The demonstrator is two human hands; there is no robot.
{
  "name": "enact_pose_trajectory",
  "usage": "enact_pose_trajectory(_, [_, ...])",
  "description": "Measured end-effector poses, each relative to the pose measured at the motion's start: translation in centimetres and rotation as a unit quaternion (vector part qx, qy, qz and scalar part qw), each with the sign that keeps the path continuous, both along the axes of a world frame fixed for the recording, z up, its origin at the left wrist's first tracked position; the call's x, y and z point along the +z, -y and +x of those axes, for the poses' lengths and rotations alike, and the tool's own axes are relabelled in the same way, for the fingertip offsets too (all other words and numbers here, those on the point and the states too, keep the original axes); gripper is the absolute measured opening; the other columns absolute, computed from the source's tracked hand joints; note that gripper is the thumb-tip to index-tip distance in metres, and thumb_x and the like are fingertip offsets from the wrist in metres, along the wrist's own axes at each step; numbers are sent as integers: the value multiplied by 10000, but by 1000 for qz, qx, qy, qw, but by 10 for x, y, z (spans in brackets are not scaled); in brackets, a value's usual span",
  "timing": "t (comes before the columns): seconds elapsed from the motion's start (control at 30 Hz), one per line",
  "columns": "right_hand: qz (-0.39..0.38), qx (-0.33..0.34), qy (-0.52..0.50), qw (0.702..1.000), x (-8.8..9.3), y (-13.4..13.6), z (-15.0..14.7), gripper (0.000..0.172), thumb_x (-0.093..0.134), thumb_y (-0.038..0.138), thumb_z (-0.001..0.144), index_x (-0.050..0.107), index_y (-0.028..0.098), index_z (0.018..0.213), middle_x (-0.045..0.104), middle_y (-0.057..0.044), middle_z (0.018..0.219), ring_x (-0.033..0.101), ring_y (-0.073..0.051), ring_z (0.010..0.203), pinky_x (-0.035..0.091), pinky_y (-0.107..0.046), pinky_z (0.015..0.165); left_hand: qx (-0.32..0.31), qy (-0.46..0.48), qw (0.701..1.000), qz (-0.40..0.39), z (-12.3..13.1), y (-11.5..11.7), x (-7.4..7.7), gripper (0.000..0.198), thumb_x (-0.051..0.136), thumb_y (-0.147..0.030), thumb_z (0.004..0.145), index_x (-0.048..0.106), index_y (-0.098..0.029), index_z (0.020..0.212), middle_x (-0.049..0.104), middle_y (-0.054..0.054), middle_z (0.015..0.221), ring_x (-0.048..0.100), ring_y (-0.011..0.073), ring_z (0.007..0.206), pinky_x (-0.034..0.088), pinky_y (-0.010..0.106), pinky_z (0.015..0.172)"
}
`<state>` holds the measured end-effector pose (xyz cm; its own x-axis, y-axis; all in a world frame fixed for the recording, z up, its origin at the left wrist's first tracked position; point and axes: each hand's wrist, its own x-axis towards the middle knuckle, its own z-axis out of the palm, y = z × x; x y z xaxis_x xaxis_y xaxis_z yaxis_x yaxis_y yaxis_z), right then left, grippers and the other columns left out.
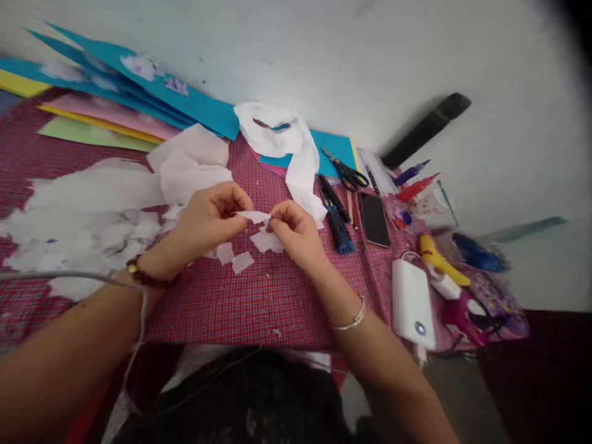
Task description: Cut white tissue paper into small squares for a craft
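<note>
Between my two hands is a small strip of white tissue paper [253, 216]. My left hand [209, 217] pinches its left end between thumb and fingers. At the other end, the fingertips of my right hand [296, 233] are closed on it. Under and just below the strip lie several torn paper pieces [242, 263] on the red checked cloth [222, 308]. Left of my left hand spreads a heap of torn white tissue [92, 228]. A long, crumpled tissue length [301, 172] trails down behind my right hand.
Coloured sheets [198, 105] lean along the wall at the back left. On the right are scissors [349, 174], a blue-handled tool [339, 231], a phone [374, 219] and a white power bank [412, 302]. A grey cable [69, 276] crosses my left forearm.
</note>
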<state>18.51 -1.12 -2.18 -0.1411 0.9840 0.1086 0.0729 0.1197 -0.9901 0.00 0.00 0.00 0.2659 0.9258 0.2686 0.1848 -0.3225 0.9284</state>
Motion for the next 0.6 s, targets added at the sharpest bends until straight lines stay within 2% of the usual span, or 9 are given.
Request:
enact_pose_trajectory(0.13, [-59,59,-50,995,4,3,1,136,614,350,796,592,217,783,624,19,682,546,-127,640,432,-299,661,50,-24,994,90,2,-1,-5,89,588,-115,707,590,-195,745,635,9,734,575,134,657,446,286,584])
enact_pose_trajectory(0.27, [-123,119,-108,979,5,7,-3,228,637,446,808,590,224,782,625,12,692,579,-133,665,471,-319,711,58,-92,976,191,2,0,-7,96,570,-101,734,590,-194,746,635,12,735,577,137,672,454,296,621])
enact_pose_trajectory(0.33, [-138,108,-110,978,5,7,-4,227,639,448,802,575,230,792,603,21,678,571,-130,659,472,-316,706,44,-122,965,228,3,0,-8,119,561,-86,737,580,-203,748,641,10,753,577,137,674,442,292,606])
enact_pose_trajectory(0.43, [-115,68,-80,988,6,7,-4,205,621,415,811,540,229,785,580,28,660,543,-120,642,456,-303,679,32,-127,952,276,4,2,-8,199,533,-28,709,577,-209,780,640,9,783,592,144,715,444,289,614])
enact_pose_trajectory(0.53, [-64,33,-10,997,8,5,-2,165,595,348,829,510,222,763,565,31,664,475,-103,602,406,-283,615,90,-89,953,276,4,3,-6,306,503,19,688,620,-200,867,636,7,833,596,141,760,466,288,662])
enact_pose_trajectory(0.6, [-33,19,28,999,8,5,-1,131,582,294,828,500,221,757,539,37,662,448,-101,598,381,-279,595,136,-40,966,214,4,3,-6,302,511,6,712,635,-202,892,638,-4,829,590,129,731,461,279,643])
